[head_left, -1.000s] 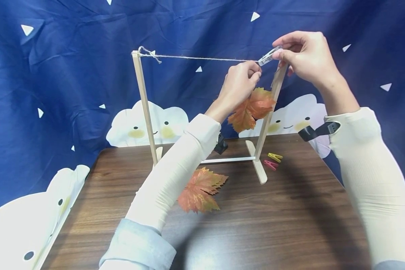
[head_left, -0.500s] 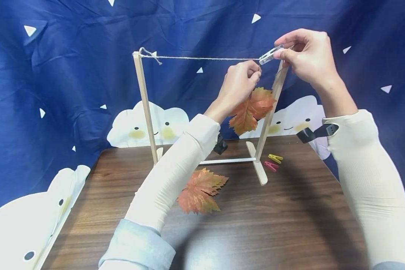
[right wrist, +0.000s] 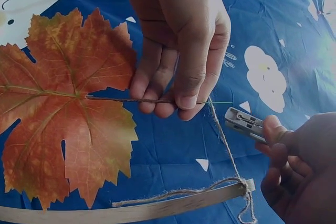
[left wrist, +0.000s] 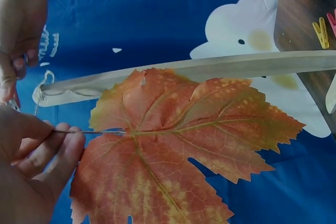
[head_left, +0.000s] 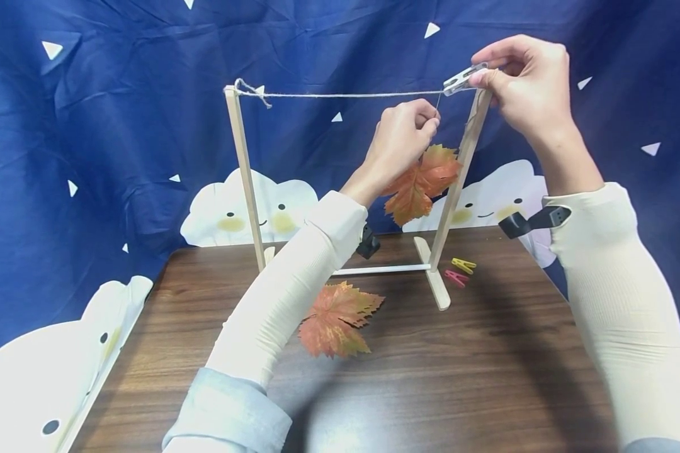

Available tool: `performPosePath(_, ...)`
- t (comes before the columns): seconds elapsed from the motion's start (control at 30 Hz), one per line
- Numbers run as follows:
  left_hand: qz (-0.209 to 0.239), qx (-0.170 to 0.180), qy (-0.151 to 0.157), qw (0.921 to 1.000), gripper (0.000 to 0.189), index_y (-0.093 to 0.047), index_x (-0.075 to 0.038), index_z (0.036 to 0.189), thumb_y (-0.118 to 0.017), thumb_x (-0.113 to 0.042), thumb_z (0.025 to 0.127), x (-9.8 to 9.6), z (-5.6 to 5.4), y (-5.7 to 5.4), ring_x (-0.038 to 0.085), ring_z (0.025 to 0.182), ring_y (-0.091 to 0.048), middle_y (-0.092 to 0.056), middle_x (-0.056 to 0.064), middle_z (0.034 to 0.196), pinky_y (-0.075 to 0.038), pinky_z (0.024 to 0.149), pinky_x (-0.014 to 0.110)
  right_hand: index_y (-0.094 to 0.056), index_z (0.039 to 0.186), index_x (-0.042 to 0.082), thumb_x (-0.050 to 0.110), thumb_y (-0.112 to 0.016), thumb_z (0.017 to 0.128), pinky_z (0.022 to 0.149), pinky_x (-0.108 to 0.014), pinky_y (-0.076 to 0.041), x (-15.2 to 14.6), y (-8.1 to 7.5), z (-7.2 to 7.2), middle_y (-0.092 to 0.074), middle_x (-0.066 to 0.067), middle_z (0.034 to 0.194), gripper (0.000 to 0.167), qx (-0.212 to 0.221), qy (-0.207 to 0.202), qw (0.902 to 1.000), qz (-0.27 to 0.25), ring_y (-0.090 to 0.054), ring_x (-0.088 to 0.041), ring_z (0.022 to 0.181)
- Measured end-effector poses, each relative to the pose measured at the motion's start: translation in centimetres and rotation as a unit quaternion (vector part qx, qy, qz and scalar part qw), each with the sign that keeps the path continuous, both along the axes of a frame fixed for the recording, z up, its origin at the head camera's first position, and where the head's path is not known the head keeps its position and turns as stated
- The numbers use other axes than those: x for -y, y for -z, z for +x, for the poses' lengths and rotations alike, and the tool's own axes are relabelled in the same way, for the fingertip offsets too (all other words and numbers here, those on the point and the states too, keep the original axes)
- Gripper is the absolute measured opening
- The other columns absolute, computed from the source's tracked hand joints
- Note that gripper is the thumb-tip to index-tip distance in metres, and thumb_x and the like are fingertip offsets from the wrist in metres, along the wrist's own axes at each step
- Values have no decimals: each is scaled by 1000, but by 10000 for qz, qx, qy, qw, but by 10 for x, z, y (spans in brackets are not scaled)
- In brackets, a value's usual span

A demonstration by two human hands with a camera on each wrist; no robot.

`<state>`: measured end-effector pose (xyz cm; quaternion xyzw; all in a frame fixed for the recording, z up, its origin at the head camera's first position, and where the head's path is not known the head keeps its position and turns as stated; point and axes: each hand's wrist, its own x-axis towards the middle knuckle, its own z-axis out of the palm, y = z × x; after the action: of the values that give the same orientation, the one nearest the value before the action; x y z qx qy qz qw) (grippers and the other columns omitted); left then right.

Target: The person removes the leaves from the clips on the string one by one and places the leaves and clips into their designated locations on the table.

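My left hand [head_left: 399, 132] pinches the thin stem of an orange maple leaf [head_left: 425, 182], which hangs below the fingers beside the right post. In the left wrist view, the leaf [left wrist: 173, 140] spreads out flat from the stem. My right hand [head_left: 535, 85] holds a pale grey clothespin [head_left: 463, 78] between thumb and fingers, near the right end of the string [head_left: 340, 95]. The right wrist view has the clothespin [right wrist: 245, 123] close to the string and the stem's tip; whether it touches the string, I cannot tell.
A wooden frame carries the string between its left post [head_left: 243, 170] and right post [head_left: 459, 170]. More leaves [head_left: 340, 321] lie on the brown table [head_left: 459, 377]. A yellow clothespin [head_left: 463, 265] and a pink clothespin [head_left: 456, 277] lie by the frame's right foot [head_left: 439, 289].
My right hand has risen and shifted slightly right with the clothespin, away from my left hand. The right post's top appears farther right. My left hand stays nearly in place, holding the leaf.
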<state>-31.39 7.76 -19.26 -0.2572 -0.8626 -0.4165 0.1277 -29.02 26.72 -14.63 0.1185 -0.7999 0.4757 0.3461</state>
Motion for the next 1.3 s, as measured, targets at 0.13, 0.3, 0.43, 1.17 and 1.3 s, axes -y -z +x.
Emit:
performPosePath(0.13,19,7,27,10000,20,-76,-15,121,-60,-20,109,0,2,0,10,91,-65,-77,0,110,-53,78,17,-82,115,10,11,-80,94,56,-10,-44,-1,-1,2,-70,23,81,21,-4,178,9998,5,-52,-3,54)
performPosePath(0.3,24,-48,47,10000,21,-76,-14,120,-59,-19,109,2,3,-1,10,92,-66,-78,0,110,-53,79,16,-80,120,11,11,-79,96,56,-9,-45,-2,-1,5,-68,21,85,24,31,87,9999,-65,-52,-2,53)
performPosePath(0.43,50,-159,35,9999,20,-77,-14,117,-60,-19,108,6,2,-1,9,92,-67,-78,0,109,-52,81,16,-74,132,11,9,-74,100,54,-9,-46,-2,1,8,-67,17,98,32,74,-91,9998,-131,-57,1,57)
performPosePath(1.17,575,-582,8,9966,11,-75,-11,109,-67,-16,103,38,1,13,11,86,-69,-77,2,97,-51,82,18,-67,133,20,16,-79,97,51,-10,-47,1,26,18,-59,11,106,38,-48,-130,9999,81,-62,0,64)
performPosePath(1.3,701,-615,48,9956,9,-74,-10,107,-68,-15,102,45,4,13,11,82,-69,-77,3,94,-50,79,18,-63,131,19,20,-77,99,49,-11,-46,0,33,21,-61,10,107,35,-24,-176,9998,-73,-62,-1,60)
